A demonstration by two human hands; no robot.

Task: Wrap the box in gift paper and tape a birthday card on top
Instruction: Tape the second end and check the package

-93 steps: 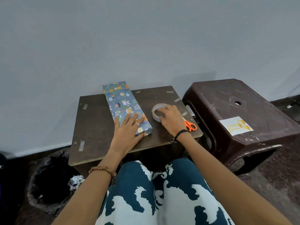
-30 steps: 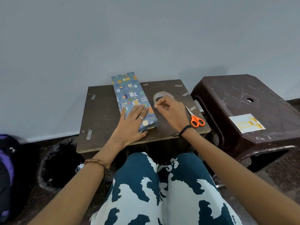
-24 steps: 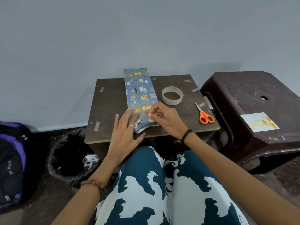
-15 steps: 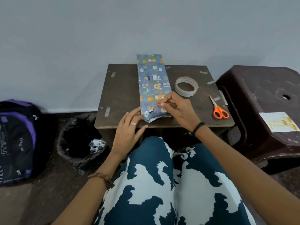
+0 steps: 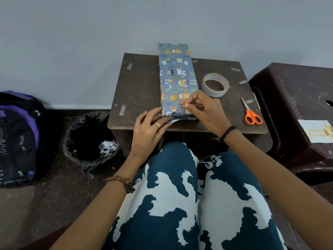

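Box [image 5: 177,82] lies lengthwise on the worktop [image 5: 142,91], wrapped along its length. The right hand [image 5: 203,109] pinches something small, likely tape, at the near end; the left hand [image 5: 149,128], fingers spread, presses the loose end flap. That end looks unsealed. Tape roll [image 5: 215,84] and scissors [image 5: 251,114] sit right; the birthday card [image 5: 319,130] waits on the stool [image 5: 288,98], unattached.

Soft, even, dimmish light; my view bends at the edges, faint shadows under the dark brown wooden tabletop [image 5: 140,91], focus sharp.
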